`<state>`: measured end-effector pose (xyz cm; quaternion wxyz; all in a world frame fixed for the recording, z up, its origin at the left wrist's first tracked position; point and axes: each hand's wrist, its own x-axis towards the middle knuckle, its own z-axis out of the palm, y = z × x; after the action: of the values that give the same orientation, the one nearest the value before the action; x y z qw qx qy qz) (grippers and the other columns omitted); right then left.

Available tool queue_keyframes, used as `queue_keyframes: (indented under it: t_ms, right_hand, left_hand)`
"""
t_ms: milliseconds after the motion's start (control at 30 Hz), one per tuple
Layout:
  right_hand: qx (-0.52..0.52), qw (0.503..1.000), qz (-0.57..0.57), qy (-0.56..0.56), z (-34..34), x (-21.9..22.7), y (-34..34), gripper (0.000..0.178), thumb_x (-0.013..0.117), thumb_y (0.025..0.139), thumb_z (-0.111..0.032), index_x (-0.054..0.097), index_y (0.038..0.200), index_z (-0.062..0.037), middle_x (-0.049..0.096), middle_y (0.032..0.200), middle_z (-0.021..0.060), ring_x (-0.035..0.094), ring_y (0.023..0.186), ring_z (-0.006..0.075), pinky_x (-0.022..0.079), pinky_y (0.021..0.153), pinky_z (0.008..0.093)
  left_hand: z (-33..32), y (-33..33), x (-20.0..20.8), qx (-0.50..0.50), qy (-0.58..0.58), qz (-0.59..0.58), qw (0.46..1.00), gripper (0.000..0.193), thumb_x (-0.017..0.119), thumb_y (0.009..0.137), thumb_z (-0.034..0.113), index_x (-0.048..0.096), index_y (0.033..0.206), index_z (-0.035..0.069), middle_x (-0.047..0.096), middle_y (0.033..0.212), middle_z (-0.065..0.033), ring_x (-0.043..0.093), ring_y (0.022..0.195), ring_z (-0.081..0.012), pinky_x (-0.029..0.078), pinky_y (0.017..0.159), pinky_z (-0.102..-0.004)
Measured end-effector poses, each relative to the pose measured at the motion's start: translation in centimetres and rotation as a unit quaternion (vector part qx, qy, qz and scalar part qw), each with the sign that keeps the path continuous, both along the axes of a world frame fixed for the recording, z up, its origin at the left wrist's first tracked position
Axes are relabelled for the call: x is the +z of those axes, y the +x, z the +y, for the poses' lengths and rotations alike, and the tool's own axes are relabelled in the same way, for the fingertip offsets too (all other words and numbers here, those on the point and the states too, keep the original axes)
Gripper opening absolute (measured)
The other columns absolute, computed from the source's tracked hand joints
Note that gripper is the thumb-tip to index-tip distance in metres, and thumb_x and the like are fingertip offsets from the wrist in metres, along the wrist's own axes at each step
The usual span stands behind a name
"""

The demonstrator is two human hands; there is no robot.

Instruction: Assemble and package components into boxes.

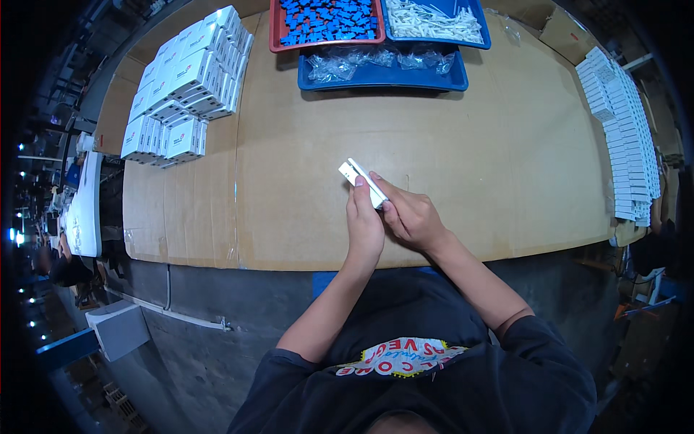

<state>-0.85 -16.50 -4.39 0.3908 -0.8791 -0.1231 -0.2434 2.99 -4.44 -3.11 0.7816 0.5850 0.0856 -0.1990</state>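
A small white box is held between my two hands, above the near middle of the table. Its far end shows past my fingers, tilted up toward the left. My left hand grips it from the left, with the thumb lying along its face. On the other side, my right hand has its fingers curled against the box's right edge and near end. The palms and fingers hide most of the box, so I cannot tell whether its flap is closed.
Stacked white boxes stand at the far left, with another long stack along the right edge. At the back are a red tray of blue pieces, a blue tray of white sticks and a lower blue tray holding clear plastic bags.
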Motion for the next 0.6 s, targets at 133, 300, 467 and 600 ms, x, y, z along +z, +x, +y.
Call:
queue_keyframes:
  t_ms: [133,300,467,600]
  right_hand:
    - [0.004,1.0,-0.003,-0.016,0.1,0.2,-0.1,0.047,0.061,0.096,-0.005,0.057,0.141,0.0065,0.07,0.128,0.026,0.077,0.091,0.0351,0.064,0.074,0.0397]
    - [0.001,0.999,-0.025,-0.023,0.1,0.0,-0.1,0.048,0.059,0.096,-0.004,0.056,0.141,0.009,0.07,0.128,0.0268,0.077,0.091,0.0355,0.064,0.074,0.0396]
    - [0.012,1.0,-0.011,-0.003,-0.1,0.3,-0.2,0.049,0.059,0.097,-0.004,0.054,0.144,0.0085,0.067,0.134,0.0268,0.076,0.096,0.0372,0.063,0.079,0.0399]
    - [0.075,0.994,0.047,0.059,-1.1,2.6,0.5,0.045,0.055,0.105,-0.011,0.055,0.147,0.003,0.06,0.145,0.025,0.067,0.122,0.0357,0.057,0.099,0.0412]
  left_hand:
    - [0.2,-0.1,0.0,-0.003,-0.001,-0.002,1.0,0.051,0.037,0.113,0.049,0.06,0.11,0.003,0.058,0.093,-0.0019,0.054,0.087,-0.0108,0.045,0.082,-0.0297]
    - [0.4,-0.2,-0.4,-0.007,-0.003,-0.027,1.0,0.05,0.035,0.114,0.047,0.059,0.111,0.002,0.061,0.095,-0.0033,0.057,0.087,-0.0114,0.047,0.079,-0.0298]
    - [1.0,0.0,-0.7,-0.028,-0.008,-0.042,0.999,0.053,0.034,0.114,0.048,0.058,0.117,0.001,0.063,0.104,-0.0063,0.06,0.097,-0.0127,0.049,0.087,-0.0307]
    - [2.0,1.3,-0.7,-0.032,-0.028,-0.034,0.999,0.055,0.036,0.112,0.044,0.053,0.139,-0.001,0.063,0.12,-0.0098,0.061,0.11,-0.0168,0.048,0.098,-0.0334]
